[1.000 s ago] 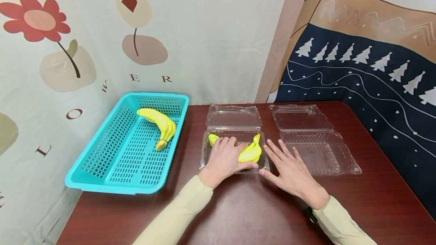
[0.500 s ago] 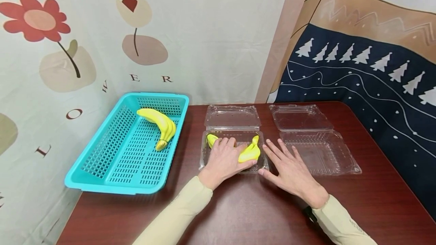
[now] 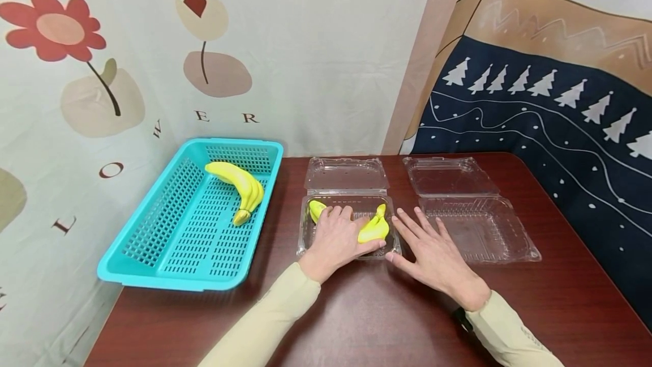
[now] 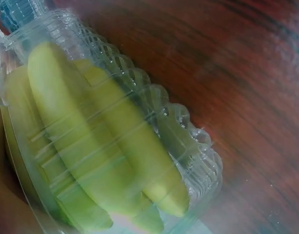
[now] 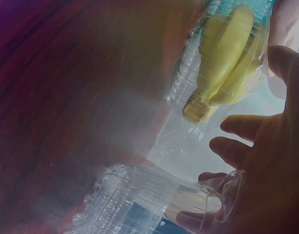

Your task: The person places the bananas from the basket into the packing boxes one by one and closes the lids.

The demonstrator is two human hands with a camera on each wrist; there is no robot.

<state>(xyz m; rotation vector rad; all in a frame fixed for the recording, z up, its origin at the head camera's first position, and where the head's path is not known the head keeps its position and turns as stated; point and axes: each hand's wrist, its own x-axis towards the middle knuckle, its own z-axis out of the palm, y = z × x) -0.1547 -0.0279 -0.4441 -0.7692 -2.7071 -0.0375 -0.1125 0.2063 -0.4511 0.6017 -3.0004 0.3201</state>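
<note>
My left hand (image 3: 336, 237) reaches into the middle clear plastic clamshell container (image 3: 304, 231), its fingers bent over a yellow bunch of bananas (image 3: 374, 230). The thumb lies along the near side of the bunch, and the other fingertips are hidden. The stem points to the right; a banana tip pokes out on the left. Through the container's wall, the left wrist view shows several greenish-yellow bananas (image 4: 86, 141). My right hand (image 3: 438, 254) has its fingers spread beside the container's right wall, thumb near the front right corner.
A turquoise basket (image 3: 168, 281) on the left holds another banana bunch (image 3: 239, 186). To the right stands a second clear clamshell (image 3: 496, 231) with its lid folded back, partly behind my right hand. Printed fabric hangs behind the dark red table (image 3: 346, 321).
The middle container and its bananas have shifted slightly left. My right hand has moved a little left with it; the left hand has stayed nearly in place.
</note>
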